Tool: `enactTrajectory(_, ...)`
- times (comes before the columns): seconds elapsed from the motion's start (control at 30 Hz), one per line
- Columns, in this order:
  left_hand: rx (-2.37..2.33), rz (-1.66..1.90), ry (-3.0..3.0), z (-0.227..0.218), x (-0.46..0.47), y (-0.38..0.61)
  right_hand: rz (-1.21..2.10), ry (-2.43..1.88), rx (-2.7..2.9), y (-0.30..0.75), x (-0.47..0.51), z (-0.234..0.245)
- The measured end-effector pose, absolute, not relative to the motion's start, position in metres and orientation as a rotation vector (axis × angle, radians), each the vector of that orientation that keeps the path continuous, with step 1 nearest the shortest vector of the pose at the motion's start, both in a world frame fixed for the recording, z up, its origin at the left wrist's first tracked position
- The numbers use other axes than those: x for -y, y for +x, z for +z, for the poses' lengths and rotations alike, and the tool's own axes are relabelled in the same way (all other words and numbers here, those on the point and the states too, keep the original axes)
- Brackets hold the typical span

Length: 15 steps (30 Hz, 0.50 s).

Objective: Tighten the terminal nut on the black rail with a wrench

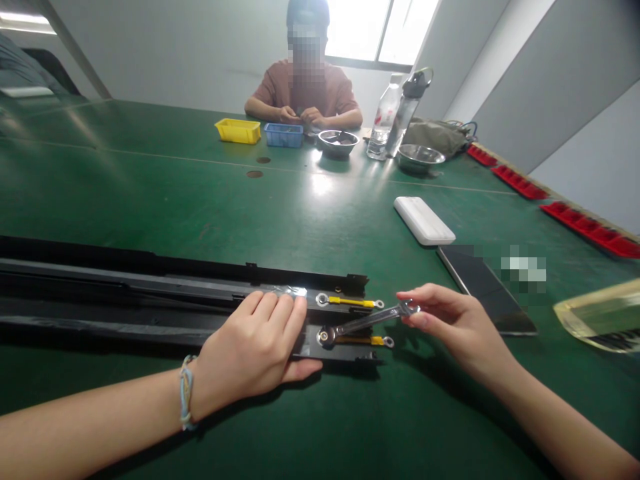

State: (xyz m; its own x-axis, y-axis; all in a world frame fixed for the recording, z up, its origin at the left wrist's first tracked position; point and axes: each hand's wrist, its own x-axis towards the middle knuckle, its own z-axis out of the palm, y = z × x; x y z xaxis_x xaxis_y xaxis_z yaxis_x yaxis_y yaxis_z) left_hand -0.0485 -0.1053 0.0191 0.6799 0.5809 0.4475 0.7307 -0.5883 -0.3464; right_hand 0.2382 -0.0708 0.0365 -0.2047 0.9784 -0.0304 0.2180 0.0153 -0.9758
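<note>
Two long black metal channels point(165, 283) lie side by side across the green table. My left hand point(255, 337) is wrapped over their right part, thumb along the near edge. Between thumb and forefinger of my right hand point(445, 317) is the open end of a combination wrench point(370, 321). The wrench's ring end sits around a bolt point(324, 336) on the nearer channel. Under the wrench runs a yellow wire with ring terminals point(375, 341), partly covered. A second yellow wire point(350, 302) with ring terminals lies on the farther channel.
A white power bank point(425, 221) and a dark phone point(485, 290) lie beyond my right hand. Yellow point(238, 131) and blue bins point(283, 135), metal bowls point(421, 158) and bottles point(384, 120) stand farther back. A person point(305, 93) sits opposite. Red trays point(590, 230) line the right edge.
</note>
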Motion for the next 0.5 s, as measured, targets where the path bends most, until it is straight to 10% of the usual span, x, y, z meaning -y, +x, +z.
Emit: enactTrajectory(0.5, 1.012, -0.37, -2.388, 0.0189, 0.1047, -0.0487, 1.42, -0.774, 1.726, 0.2452, 0.0769, 0.0278)
